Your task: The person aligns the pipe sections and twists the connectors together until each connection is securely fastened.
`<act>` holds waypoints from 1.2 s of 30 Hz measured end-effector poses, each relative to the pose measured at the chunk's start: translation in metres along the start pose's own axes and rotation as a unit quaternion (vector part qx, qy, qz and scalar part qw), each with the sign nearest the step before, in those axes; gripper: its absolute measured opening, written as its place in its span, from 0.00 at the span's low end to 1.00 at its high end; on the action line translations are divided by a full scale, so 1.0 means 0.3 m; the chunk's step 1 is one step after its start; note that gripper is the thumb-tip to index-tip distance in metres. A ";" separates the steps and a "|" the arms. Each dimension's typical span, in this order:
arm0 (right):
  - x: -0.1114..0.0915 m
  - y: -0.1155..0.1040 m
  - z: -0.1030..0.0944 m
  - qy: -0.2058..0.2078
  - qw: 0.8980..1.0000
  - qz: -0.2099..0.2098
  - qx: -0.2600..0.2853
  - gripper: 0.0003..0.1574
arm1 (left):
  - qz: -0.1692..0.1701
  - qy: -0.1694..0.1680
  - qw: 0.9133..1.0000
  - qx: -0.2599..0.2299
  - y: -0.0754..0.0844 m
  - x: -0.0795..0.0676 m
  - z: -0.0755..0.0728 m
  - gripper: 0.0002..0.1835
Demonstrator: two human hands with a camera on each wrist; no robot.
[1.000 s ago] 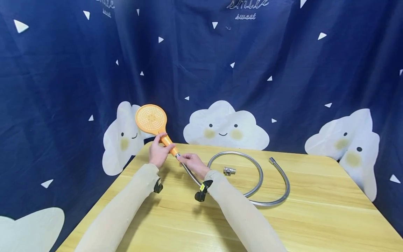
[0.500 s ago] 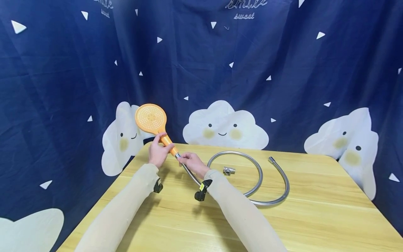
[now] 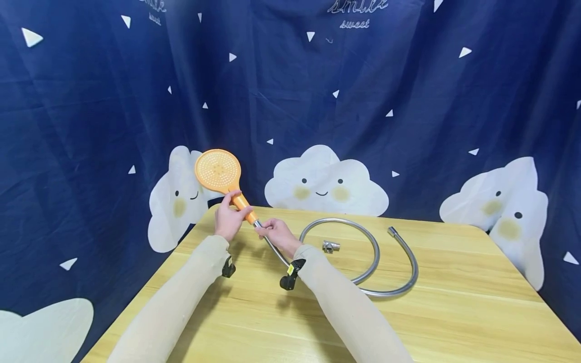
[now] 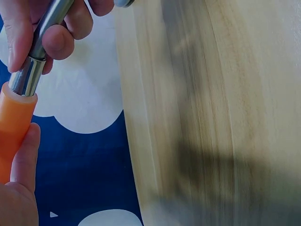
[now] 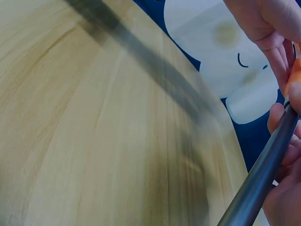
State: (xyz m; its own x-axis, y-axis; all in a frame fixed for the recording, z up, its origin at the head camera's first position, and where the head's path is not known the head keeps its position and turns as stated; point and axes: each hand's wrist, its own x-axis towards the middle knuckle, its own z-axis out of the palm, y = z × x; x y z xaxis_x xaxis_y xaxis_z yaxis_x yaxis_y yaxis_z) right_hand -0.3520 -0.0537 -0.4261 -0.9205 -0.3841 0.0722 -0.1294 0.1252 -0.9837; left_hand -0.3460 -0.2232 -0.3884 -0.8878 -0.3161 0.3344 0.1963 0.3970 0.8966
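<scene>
Raised over the far left of the table is an orange shower head (image 3: 218, 170), its perforated face toward me. My left hand (image 3: 228, 220) grips its handle (image 4: 16, 113), the thumb lying along it. A shiny metal connector (image 4: 27, 77) sits at the handle's lower end, joined to a grey shower hose (image 5: 261, 179). Just below that connector, my right hand (image 3: 279, 236) pinches the hose between thumb and fingers. From there the hose runs down under my right forearm and loops across the table. Its free end (image 3: 392, 231), with another metal connector, lies at the right.
Inside the hose loop lies a small metal valve fitting (image 3: 330, 246) with a side outlet. The wooden table (image 3: 476, 282) has a rounded far edge. Right behind it hangs a dark blue curtain (image 3: 290, 101) printed with clouds. A small camera (image 3: 289, 277) is strapped to my right wrist.
My right fingers have shifted slightly around the hose, leaving a little more of the connector showing. The left hand and shower head stay in place.
</scene>
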 end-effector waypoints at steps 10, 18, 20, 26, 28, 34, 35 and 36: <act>0.005 -0.002 -0.011 -0.015 1.000 -0.005 -0.001 0.11 | 0.013 -0.005 1.000 0.001 0.005 0.012 0.012 0.31; 0.006 0.002 -0.010 -0.018 1.000 -0.001 -0.007 0.13 | 0.013 -0.010 1.000 -0.014 0.009 0.007 0.011 0.32; 0.005 0.000 -0.009 -0.019 1.000 -0.004 -0.013 0.14 | 0.011 -0.010 1.000 -0.016 0.007 0.009 0.009 0.32; 0.000 -0.014 -0.010 -0.028 0.999 -0.013 -0.035 0.15 | 0.001 -0.011 1.000 -0.013 0.004 0.013 -0.001 0.32; 0.001 -0.014 -0.013 -0.032 0.999 -0.011 -0.042 0.16 | -0.003 -0.013 1.000 -0.010 0.005 0.013 -0.004 0.32; 0.005 0.004 -0.037 -0.034 0.999 -0.002 -0.037 0.18 | -0.012 -0.012 1.000 -0.015 0.000 0.013 -0.006 0.32; 0.004 0.007 -0.043 -0.032 0.999 -0.002 -0.037 0.18 | -0.012 -0.011 1.000 -0.018 -0.003 0.013 -0.005 0.32; 0.003 0.009 -0.050 -0.031 0.999 -0.002 -0.038 0.18 | -0.012 -0.011 1.000 -0.019 -0.008 0.013 -0.005 0.32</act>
State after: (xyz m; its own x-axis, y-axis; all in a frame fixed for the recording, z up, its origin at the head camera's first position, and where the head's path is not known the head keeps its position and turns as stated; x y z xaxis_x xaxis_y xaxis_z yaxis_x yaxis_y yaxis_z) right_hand -0.3588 -0.0400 -0.4263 -0.8957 -0.4403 0.0629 -0.1621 0.1915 -0.9680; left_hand -0.3493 -0.2266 -0.3887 -0.9014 -0.3062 0.3063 0.1901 0.3557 0.9150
